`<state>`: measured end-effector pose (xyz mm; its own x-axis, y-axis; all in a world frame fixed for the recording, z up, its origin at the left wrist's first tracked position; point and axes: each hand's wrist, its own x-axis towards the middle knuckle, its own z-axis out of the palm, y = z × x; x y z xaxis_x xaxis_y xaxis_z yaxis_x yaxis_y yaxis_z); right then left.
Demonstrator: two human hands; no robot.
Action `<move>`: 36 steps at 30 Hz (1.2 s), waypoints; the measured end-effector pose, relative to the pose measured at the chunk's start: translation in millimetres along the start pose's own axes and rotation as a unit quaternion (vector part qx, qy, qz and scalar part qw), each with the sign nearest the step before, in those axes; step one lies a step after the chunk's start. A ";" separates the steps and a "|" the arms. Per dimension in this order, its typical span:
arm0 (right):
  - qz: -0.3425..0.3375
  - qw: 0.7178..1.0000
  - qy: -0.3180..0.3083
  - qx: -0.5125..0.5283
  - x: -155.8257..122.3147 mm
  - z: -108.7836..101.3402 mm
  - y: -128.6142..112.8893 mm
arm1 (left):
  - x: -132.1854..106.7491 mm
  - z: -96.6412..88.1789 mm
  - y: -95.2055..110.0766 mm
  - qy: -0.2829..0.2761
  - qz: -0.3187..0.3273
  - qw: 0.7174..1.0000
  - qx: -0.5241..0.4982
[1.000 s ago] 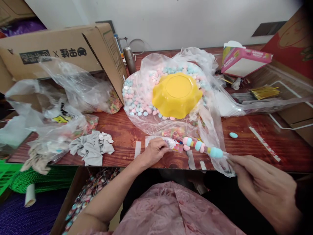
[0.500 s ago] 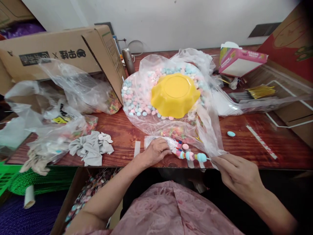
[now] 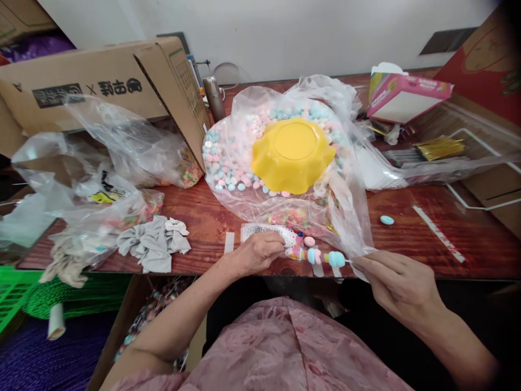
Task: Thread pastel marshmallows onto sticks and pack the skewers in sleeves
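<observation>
A candy skewer [image 3: 321, 256] with pink, yellow and blue pieces lies level at the table's near edge, partly inside a small printed clear wrapper [image 3: 268, 234]. My left hand [image 3: 256, 253] is closed, pinching the wrapper's mouth around the skewer's left end. The fingers of my right hand [image 3: 396, 282] are pinched on the thin stick at the skewer's right end. Just behind, a yellow scalloped bowl [image 3: 293, 155] sits upside down on a clear bag of pink and blue candies [image 3: 230, 163].
A loose blue candy [image 3: 386, 220] lies on the wooden table [image 3: 407, 239] at right. Grey cloth [image 3: 152, 247], plastic bags and a cardboard box [image 3: 101, 81] crowd the left. A pink carton [image 3: 405, 98] and gold twist ties [image 3: 437, 147] sit back right. A box of finished skewers [image 3: 142, 320] stands below.
The skewer has slid left into the wrapper, showing fewer candies outside it. My right hand moved left and up with the stick; my left hand stayed on the wrapper.
</observation>
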<state>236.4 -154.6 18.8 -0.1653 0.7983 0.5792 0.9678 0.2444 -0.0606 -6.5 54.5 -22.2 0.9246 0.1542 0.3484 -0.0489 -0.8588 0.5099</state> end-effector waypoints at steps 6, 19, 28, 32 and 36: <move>0.006 0.999 0.001 0.041 5.7 5.0 -8.2 | -0.9 9.5 2.6 -0.003 -0.009 0.995 -0.103; -0.067 0.997 0.020 0.039 15.3 2.7 -15.9 | 16.8 -16.4 46.5 -0.182 -0.166 0.947 -0.207; 0.050 0.968 -0.189 0.154 29.5 -0.2 -7.7 | 7.2 -5.8 45.7 -0.161 -0.193 0.958 -0.139; 0.058 0.963 -0.227 0.131 27.2 1.3 -11.0 | 3.9 -1.0 44.4 -0.168 -0.188 0.959 -0.127; -0.016 0.967 -0.248 0.063 30.7 3.9 -17.9 | 5.8 0.8 44.5 -0.174 -0.171 0.951 -0.191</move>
<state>213.2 -132.3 34.5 -0.2959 0.9471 0.1241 0.9349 0.3138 -0.1659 -3.0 16.8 1.9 0.9767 0.1645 -0.1379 0.2059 -0.5369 0.8181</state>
